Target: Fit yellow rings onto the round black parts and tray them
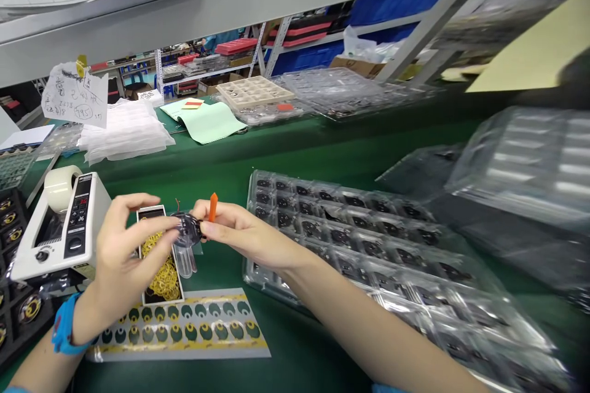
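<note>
Working over a green bench surface, with a clear compartmented tray of small dark parts at the right, probably for picking without a long reach. Having an electronic tape dispenser well to the left, likely out of the way. Using a die-cut sheet laid flat at the front, presumably for easy sight of every row. Bringing left hand and right hand close together, both clamped on one piece. Having a white box of tangled yellow rings at the sheet's far edge, seemingly for nearness to the fingers. Pinching a glossy black part beside the box's far end, by opposite edges, probably to steady it and spare its middle. Unable to tell whether a clear plastic strip below is attached. Tucking an orange pointed stick upright in the right fingers, perhaps to save setting it down.
</note>
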`<move>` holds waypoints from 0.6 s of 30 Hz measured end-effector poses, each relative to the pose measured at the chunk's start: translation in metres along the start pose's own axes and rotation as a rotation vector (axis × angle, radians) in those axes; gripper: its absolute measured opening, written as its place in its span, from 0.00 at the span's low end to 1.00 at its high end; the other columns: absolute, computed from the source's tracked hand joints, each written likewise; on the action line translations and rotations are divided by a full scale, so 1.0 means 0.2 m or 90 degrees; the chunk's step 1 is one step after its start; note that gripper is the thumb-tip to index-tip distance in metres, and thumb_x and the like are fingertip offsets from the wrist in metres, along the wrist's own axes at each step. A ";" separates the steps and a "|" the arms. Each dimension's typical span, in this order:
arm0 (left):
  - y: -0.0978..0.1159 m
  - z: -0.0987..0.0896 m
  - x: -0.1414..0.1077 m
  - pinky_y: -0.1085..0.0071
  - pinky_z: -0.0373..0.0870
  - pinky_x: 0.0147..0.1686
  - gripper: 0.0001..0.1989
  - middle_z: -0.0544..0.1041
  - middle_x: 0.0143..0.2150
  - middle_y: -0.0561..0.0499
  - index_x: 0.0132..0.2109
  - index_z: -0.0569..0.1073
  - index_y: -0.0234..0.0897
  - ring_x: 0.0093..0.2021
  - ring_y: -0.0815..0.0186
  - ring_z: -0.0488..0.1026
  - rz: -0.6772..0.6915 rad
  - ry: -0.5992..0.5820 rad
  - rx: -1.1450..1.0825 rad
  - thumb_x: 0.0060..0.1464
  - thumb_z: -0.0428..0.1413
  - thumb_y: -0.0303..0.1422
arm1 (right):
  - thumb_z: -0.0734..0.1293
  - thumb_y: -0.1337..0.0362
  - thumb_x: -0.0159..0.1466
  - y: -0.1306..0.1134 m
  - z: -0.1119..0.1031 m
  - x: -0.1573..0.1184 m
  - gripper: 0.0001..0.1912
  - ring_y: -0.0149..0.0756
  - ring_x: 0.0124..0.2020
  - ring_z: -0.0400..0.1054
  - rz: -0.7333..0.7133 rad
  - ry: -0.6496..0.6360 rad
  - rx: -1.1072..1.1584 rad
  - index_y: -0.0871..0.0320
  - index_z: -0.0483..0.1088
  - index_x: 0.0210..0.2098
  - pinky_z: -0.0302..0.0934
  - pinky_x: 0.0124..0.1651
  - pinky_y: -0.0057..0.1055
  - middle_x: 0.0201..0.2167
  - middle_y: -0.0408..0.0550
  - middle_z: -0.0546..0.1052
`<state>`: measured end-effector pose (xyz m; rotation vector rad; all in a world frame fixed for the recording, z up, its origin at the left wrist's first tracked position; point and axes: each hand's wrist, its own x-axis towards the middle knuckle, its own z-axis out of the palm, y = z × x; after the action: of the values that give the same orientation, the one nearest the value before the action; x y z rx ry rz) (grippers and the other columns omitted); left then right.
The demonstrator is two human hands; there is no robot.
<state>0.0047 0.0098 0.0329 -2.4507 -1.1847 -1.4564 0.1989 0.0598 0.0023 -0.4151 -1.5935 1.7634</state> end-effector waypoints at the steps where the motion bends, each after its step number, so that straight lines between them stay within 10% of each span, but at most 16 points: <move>1: 0.00 0.02 0.00 0.60 0.69 0.47 0.08 0.71 0.49 0.46 0.43 0.76 0.41 0.49 0.60 0.70 0.027 -0.021 -0.010 0.58 0.57 0.25 | 0.68 0.46 0.61 0.00 0.01 0.00 0.20 0.28 0.28 0.53 -0.002 -0.002 0.007 0.57 0.64 0.30 0.51 0.35 0.28 0.27 0.39 0.60; 7: -0.06 0.07 -0.02 0.39 0.54 0.60 0.11 0.69 0.58 0.42 0.48 0.76 0.44 0.60 0.51 0.64 0.031 -0.086 -0.081 0.57 0.59 0.29 | 0.70 0.48 0.60 0.00 0.06 -0.02 0.19 0.28 0.30 0.57 0.003 0.021 0.043 0.58 0.65 0.31 0.52 0.36 0.28 0.27 0.39 0.62; 18: -0.09 0.11 -0.02 0.35 0.44 0.63 0.11 0.66 0.62 0.38 0.43 0.75 0.42 0.66 0.47 0.59 0.033 -0.119 -0.145 0.50 0.61 0.29 | 0.72 0.50 0.59 0.04 0.10 0.00 0.17 0.28 0.32 0.64 0.002 -0.001 0.120 0.57 0.68 0.31 0.60 0.43 0.28 0.27 0.39 0.66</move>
<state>0.0074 0.0290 0.0118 -2.7995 -1.0253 -1.4483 0.1831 0.0453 -0.0011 -0.3267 -1.4117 1.8970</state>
